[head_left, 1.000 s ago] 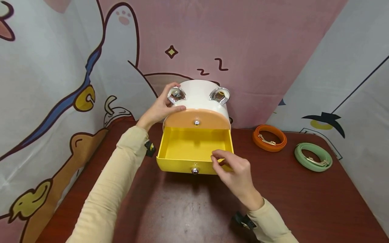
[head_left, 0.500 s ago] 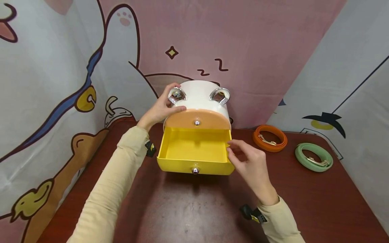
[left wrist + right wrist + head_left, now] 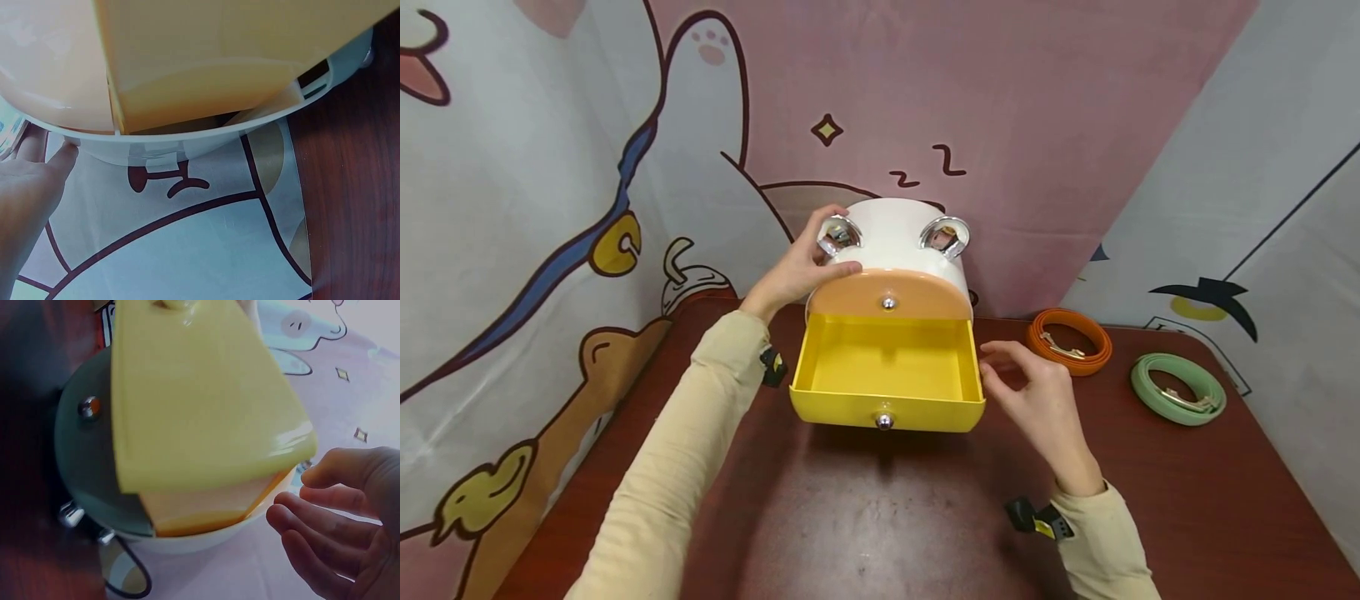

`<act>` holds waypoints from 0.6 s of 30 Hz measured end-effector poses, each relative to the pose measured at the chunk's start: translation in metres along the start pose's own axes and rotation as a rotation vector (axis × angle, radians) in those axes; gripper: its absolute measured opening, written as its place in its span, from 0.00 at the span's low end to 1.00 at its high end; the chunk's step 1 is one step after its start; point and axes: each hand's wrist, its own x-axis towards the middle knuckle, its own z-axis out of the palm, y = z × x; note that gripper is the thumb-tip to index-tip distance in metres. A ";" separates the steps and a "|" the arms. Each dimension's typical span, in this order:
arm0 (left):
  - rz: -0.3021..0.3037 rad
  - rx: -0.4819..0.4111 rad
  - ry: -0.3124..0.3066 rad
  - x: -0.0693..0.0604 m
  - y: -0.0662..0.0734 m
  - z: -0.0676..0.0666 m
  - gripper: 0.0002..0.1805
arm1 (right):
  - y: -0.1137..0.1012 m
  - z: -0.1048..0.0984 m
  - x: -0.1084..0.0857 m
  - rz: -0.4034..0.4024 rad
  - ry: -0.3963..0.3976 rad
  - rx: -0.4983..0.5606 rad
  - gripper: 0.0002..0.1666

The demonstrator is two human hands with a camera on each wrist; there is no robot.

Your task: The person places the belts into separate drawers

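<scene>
A white rounded cabinet [image 3: 895, 221] with two silver ring-shaped eyes stands at the back centre. Its orange upper drawer [image 3: 850, 296] is closed, and the yellow drawer [image 3: 887, 358] below is pulled out with nothing inside. The left hand [image 3: 797, 267] rests on the cabinet's upper left, thumb by the orange front and fingers behind the left eye; the left wrist view shows this hand [image 3: 31, 194] against the white rim. Just right of the yellow drawer, the right hand [image 3: 1041, 404] hovers with loosely bent fingers, holding nothing. A dark green front [image 3: 81, 456] with a silver knob shows in the right wrist view.
A coiled orange belt [image 3: 1093, 360] and a coiled green belt [image 3: 1150, 400] lie on the dark red table [image 3: 865, 517], right of the cabinet. A printed cloth [image 3: 1037, 125] hangs behind and at the sides. A black cable [image 3: 140, 569] runs beside the cabinet.
The right hand has moved right, from over the yellow drawer's front corner to beside the drawer. The left hand stays on the cabinet, and the drawer has not moved.
</scene>
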 end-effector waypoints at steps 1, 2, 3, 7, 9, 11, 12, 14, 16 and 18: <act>-0.003 0.005 -0.001 -0.001 0.004 0.001 0.42 | 0.003 0.000 0.000 0.010 -0.006 -0.006 0.14; -0.004 0.011 -0.002 -0.003 0.007 0.001 0.41 | 0.006 0.001 -0.001 0.020 -0.013 -0.013 0.14; -0.006 0.014 -0.002 -0.005 0.010 0.001 0.41 | 0.009 0.001 -0.002 0.029 -0.019 -0.021 0.15; -0.003 0.015 -0.006 -0.006 0.013 0.002 0.41 | 0.021 0.001 -0.005 0.071 -0.034 -0.042 0.15; -0.003 0.009 -0.006 -0.006 0.012 0.003 0.40 | 0.028 0.001 -0.008 0.098 -0.036 -0.049 0.15; -0.006 0.006 -0.006 -0.006 0.012 0.003 0.41 | 0.034 0.001 -0.011 0.121 -0.034 -0.057 0.14; -0.008 0.006 -0.005 -0.005 0.012 0.002 0.41 | 0.037 0.001 -0.013 0.136 -0.037 -0.062 0.14; -0.013 0.002 -0.003 -0.005 0.011 0.002 0.41 | 0.042 0.001 -0.016 0.166 -0.043 -0.075 0.14; -0.016 0.006 -0.005 -0.005 0.011 0.002 0.41 | 0.047 0.000 -0.019 0.195 -0.051 -0.086 0.14; -0.015 0.009 -0.006 -0.006 0.011 0.002 0.41 | 0.051 -0.001 -0.022 0.225 -0.062 -0.099 0.14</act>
